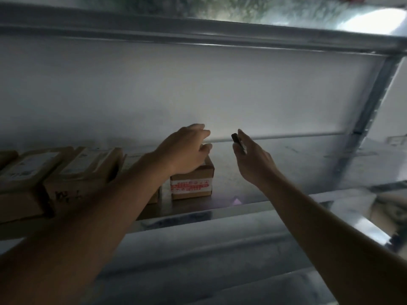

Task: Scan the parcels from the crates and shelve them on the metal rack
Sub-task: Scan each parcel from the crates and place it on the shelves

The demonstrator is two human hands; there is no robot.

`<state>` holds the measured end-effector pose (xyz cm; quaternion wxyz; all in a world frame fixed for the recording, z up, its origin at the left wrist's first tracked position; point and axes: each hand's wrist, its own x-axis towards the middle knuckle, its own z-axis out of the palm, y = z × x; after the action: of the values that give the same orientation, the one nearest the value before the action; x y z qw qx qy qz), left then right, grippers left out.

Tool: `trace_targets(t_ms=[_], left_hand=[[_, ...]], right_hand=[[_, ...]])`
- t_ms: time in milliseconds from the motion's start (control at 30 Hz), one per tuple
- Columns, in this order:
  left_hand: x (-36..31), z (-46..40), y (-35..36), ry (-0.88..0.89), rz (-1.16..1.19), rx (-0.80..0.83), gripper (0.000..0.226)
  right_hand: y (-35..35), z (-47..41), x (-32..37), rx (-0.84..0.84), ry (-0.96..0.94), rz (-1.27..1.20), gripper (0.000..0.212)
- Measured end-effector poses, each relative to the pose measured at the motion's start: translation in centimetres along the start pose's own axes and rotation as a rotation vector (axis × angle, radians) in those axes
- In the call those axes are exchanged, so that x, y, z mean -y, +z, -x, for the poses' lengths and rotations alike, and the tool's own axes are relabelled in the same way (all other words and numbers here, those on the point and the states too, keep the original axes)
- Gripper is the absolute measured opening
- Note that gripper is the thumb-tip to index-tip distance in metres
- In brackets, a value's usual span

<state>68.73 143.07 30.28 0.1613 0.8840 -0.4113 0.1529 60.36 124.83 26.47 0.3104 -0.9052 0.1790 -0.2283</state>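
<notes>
Parcel (pixel 191 180): small brown cardboard box, roughly cube-shaped, with a white band of tape printed in red across its front face. Stands upright on the metal rack shelf (pixel 275 172), near the front edge, at the right end of a row.

Left hand (pixel 187 148): rests on top of the parcel, palm down, fingers reaching over its far upper edge; the grip is loose, fingers relaxed and slightly spread rather than clamped on the box.

Right hand (pixel 251 157): raised above the shelf just to the right of the parcel, not touching it; its grip is closed on a small dark scanner (pixel 237 139), pinched between thumb and fingers, the dark tip showing above the hand.

Other parcels (pixel 72 172): brown cardboard boxes with pale labels on top, lined up side by side to the left of the first; one bears dark handwriting on its front. The nearest is partly hidden by the left forearm.

Rack upright (pixel 372 97): grey metal post at the right, slanting in this view.
</notes>
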Motion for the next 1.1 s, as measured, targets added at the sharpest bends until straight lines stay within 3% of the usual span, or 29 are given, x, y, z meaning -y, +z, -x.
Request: trace_targets(t_ms=[133,467,767,1100], left_hand=[[-3.4,-0.9,1.7,0.126,0.001,0.007,0.051],[-18.0,-3.9,7.5,0.320,0.032,0.115,0.048],[-37.5,-5.8,13.9,0.503,0.134,0.170,0.047],[-60.3,-8.1,21.0,0.704,0.236,0.245,0.048]], right_hand=[[-2.5,2.5,-2.5,-0.078,0.065,0.153,0.050],[-13.2,9.3,-14.0,-0.212,0.235,0.383,0.049],[-26.0,17.5,-27.0,-0.304,0.303,0.490,0.045],[-40.1,25.5,-41.7,-0.388,0.548,0.549,0.051]])
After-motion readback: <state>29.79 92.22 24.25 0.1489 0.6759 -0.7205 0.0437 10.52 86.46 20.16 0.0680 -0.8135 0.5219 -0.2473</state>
